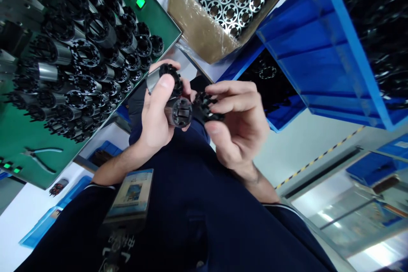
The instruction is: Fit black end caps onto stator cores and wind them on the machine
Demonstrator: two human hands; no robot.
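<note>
My left hand [154, 119] is closed around two short metal motor cores. The upper motor core [153, 81] has a black plastic end piece [170, 74] on its rim, with my thumb pressed on it. Below it, the second motor core [181, 112] points its slotted, dark end toward my right hand. A black toothed plastic end piece [207, 106] is pinched in the fingers of my right hand [244, 121], just right of the second core. Whether this piece touches the core, I cannot tell.
Many cores with black end pieces stand on the green bench [19, 129] at left, near pliers [43, 156] and lit buttons. A cardboard box [191, 25] of bare metal cores sits above. Blue crates [296, 46] of black parts stand at right.
</note>
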